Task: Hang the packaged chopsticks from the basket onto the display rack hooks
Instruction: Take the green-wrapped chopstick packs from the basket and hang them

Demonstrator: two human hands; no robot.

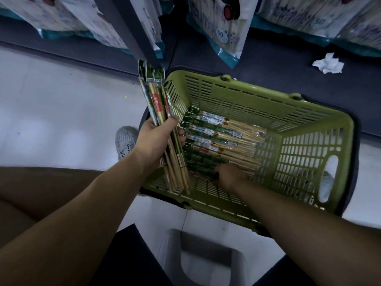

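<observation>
Floor (51, 112): green basket (309, 112) holding chopstick packs (222, 139).

The right hand (227, 175) is motion-blurred — its grip unreadable — and hanging bags (226, 27) are cut off above.

"50" on hanging bag (220, 34), "50" on right bag (320, 21)

Left hand (153, 139): raised at scene left, forearm extended forward, fingers closed around a bundle of chopstick packs (159, 112). Right hand (228, 175): lower, at centre-right, reaching down, palm down, fingers blurred, grip indeterminate.
</observation>
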